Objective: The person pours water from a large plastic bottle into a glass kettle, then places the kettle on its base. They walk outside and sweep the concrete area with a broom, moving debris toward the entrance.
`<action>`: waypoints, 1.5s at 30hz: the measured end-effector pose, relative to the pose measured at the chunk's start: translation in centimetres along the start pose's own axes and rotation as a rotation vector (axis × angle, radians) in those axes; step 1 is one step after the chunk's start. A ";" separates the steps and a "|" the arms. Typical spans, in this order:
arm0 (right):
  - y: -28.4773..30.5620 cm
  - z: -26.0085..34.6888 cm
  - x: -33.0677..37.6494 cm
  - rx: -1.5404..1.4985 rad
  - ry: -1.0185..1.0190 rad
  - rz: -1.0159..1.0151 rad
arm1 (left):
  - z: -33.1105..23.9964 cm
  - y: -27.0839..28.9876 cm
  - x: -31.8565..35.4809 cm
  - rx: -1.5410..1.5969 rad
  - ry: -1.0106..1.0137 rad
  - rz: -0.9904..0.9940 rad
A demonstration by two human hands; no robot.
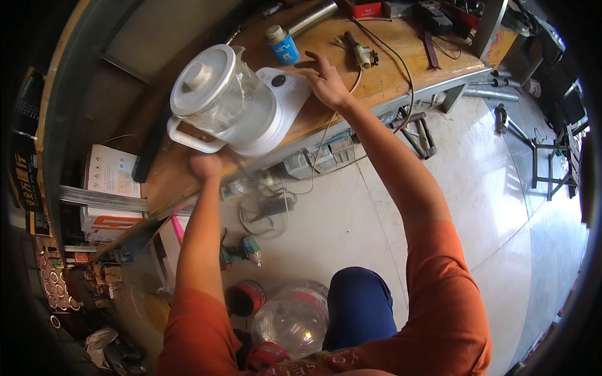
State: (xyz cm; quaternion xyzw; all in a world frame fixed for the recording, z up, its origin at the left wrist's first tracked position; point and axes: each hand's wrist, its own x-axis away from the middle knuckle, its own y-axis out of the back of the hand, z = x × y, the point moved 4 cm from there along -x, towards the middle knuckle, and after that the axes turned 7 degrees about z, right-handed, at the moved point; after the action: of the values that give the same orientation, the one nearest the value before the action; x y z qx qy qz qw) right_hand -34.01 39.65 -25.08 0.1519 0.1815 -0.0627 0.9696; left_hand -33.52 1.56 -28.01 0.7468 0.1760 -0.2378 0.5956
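Our left grip [205, 165] is partly hidden by the handle [199, 145], so we cannot tell its hold; the glass jug [241, 109] stands on its white base [292, 100] near the surface [385, 74] edge; our right grip [326, 84], fingers apart, is just beside it. We'd best steady it level, 2-handed.

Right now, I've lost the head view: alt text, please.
A clear jug with a white lid stands on a white base at the edge of a wooden workbench. The person's left hand is near the jug's handle; the right hand, spread open, is beside the base.
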 end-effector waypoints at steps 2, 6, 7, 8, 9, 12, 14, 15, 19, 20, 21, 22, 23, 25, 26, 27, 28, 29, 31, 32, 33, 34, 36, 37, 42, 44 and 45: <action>-0.6 1.1 -0.4 0.133 0.046 0.045 | 0.6 -0.5 0.1 0.120 0.035 -0.019; -2.3 3.3 -2.5 0.439 0.207 0.280 | 0.5 -0.4 -0.2 0.127 0.130 0.029; -2.7 3.6 -3.0 0.483 0.232 0.305 | 0.3 -0.2 -0.2 0.116 0.179 0.052; -3.1 3.8 -3.5 0.537 0.237 0.336 | -0.1 0.1 -0.2 0.138 0.178 0.039; -3.6 3.7 -3.9 0.600 0.179 0.408 | -0.5 0.4 -0.2 0.154 0.166 0.015; -4.3 3.7 -4.8 0.639 0.138 0.445 | -1.1 0.8 0.0 0.140 0.173 -0.003; -4.7 3.9 -5.1 0.647 0.175 0.452 | -1.0 0.7 -0.2 0.096 0.170 0.010; -4.9 3.8 -5.1 0.665 0.178 0.461 | -0.9 0.7 -0.2 0.070 0.164 0.020; -5.5 3.8 -5.1 0.621 0.182 0.440 | -0.3 0.2 -0.1 0.039 0.118 0.046; -5.7 3.8 -5.1 0.615 0.187 0.431 | -0.2 0.1 -0.2 0.057 0.098 0.029; -5.9 3.8 -5.1 0.622 0.178 0.426 | -0.1 -0.1 -0.2 0.073 0.091 0.025; -6.1 3.7 -5.2 0.608 0.159 0.425 | 0.0 0.0 -0.2 0.089 0.060 -0.004; -6.4 3.7 -5.4 0.608 0.125 0.430 | -0.1 0.0 -0.3 0.084 0.029 -0.034; -6.5 3.5 -5.7 0.612 0.083 0.437 | -0.4 0.3 -0.4 0.077 -0.074 -0.134; -6.5 3.4 -5.8 0.616 0.075 0.436 | -0.4 0.3 -0.4 0.094 -0.053 -0.120; -6.3 3.3 -5.9 0.612 0.079 0.425 | -0.4 0.3 -0.4 0.110 -0.024 -0.100; -6.1 3.2 -5.9 0.600 0.100 0.413 | -0.4 0.3 -0.4 0.126 0.005 -0.081; -5.7 3.2 -5.8 0.580 0.136 0.392 | -0.4 0.3 -0.3 0.099 0.074 -0.019; -5.3 3.2 -5.6 0.546 0.178 0.382 | -0.4 0.4 0.1 0.051 0.180 0.078; -5.2 3.2 -5.5 0.533 0.185 0.392 | -0.6 0.5 0.0 0.048 0.172 0.077; -5.2 3.2 -5.4 0.528 0.186 0.397 | -0.9 0.7 -0.1 0.053 0.134 0.048; -5.2 3.1 -5.3 0.553 0.166 0.400 | -1.1 0.8 -0.1 0.058 0.096 0.020; -5.4 3.2 -5.1 0.611 0.115 0.402 | -1.3 1.0 -0.1 0.074 0.022 -0.093; -5.3 3.4 -5.1 0.620 0.123 0.375 | -1.3 1.0 -0.1 0.085 -0.028 -0.154; -2.6 5.1 -3.3 0.456 0.175 0.143 | 0.9 -0.6 -0.1 -0.017 0.261 0.121; -0.5 6.7 -0.5 0.224 0.377 0.008 | 1.0 -0.8 -0.1 -0.034 0.264 0.133; 0.3 7.2 1.5 0.081 0.380 -0.025 | 0.8 -0.8 -0.2 -0.068 0.212 0.142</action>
State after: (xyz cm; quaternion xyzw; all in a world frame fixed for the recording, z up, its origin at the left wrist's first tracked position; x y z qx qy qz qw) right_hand -30.12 37.50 -19.16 0.1978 0.3607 -0.0523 0.9100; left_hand -34.24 0.94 -28.63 0.7578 0.1925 -0.1088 0.6138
